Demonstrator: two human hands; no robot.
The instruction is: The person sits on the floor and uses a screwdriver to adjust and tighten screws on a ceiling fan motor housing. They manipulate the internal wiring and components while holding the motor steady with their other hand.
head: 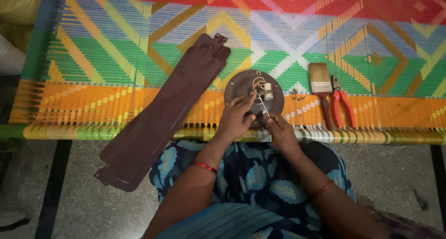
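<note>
Woven cot [139, 104]: left hand [234, 120] gripping round motor [253, 96]; right hand [280, 133] pinching screwdriver [265, 108], pointing away.

Matt brown metal fan blade [162, 113]

Brown fan blade [160, 113], paintbrush [320, 81] — red-handled pliers [341, 104] (just beside) — loose screws [296, 96]

Bright woven cot [116, 99] in coloured bands, speckled grey floor [83, 192], dim light
</note>
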